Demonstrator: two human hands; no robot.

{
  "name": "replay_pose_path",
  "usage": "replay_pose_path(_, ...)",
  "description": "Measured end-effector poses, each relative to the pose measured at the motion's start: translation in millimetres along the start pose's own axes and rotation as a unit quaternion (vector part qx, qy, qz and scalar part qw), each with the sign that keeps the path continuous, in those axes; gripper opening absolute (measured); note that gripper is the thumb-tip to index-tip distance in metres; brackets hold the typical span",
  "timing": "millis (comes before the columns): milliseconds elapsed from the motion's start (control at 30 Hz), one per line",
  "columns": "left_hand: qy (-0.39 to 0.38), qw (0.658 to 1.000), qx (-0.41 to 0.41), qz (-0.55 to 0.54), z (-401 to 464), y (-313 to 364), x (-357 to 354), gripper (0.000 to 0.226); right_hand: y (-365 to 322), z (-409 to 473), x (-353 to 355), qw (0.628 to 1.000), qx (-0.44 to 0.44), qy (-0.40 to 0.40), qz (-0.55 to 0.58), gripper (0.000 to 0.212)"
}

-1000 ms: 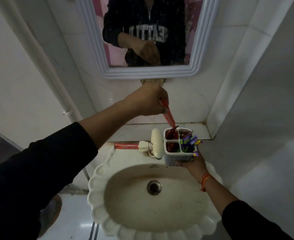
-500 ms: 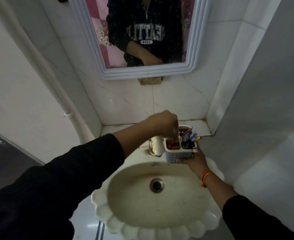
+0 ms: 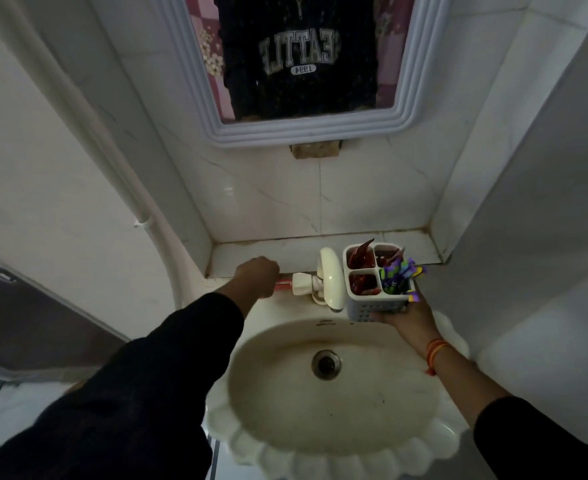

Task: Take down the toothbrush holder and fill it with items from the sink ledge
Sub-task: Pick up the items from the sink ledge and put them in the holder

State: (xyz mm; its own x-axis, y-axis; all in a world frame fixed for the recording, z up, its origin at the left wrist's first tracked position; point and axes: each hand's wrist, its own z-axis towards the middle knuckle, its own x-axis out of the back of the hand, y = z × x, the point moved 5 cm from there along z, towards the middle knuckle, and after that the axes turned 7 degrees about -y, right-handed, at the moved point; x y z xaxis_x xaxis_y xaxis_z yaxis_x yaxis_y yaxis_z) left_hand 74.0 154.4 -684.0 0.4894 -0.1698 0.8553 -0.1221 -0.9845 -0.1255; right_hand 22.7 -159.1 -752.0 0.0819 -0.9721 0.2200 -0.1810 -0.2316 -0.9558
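My right hand (image 3: 405,315) holds a white toothbrush holder (image 3: 377,306) with four compartments from below, just right of the tap and above the sink's back rim. Red items (image 3: 360,261) stand in its left compartments and several purple, green and yellow items (image 3: 400,273) in the near right one. My left hand (image 3: 256,275) is closed over a red tube-like item (image 3: 284,283) that lies on the sink ledge (image 3: 285,254), left of the tap; most of the item is hidden under my fingers.
A cream tap (image 3: 327,277) stands between my hands at the back of the scalloped sink (image 3: 337,455). A white-framed mirror (image 3: 195,74) hangs on the tiled wall above. A white pipe (image 3: 88,119) runs down the left wall. A wall closes the right side.
My left hand dropped the red item into the holder, then moved left and down onto the red tube-like item on the ledge. The holder stays in my right hand.
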Motion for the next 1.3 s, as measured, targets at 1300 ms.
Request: replay_pose_path(1300, 0.048, 0.98, -0.176, -0.083, -77, 145, 145, 0.028, -12, -8, -1, 0.999, 0.004, 0.006, 0.05, 0.082)
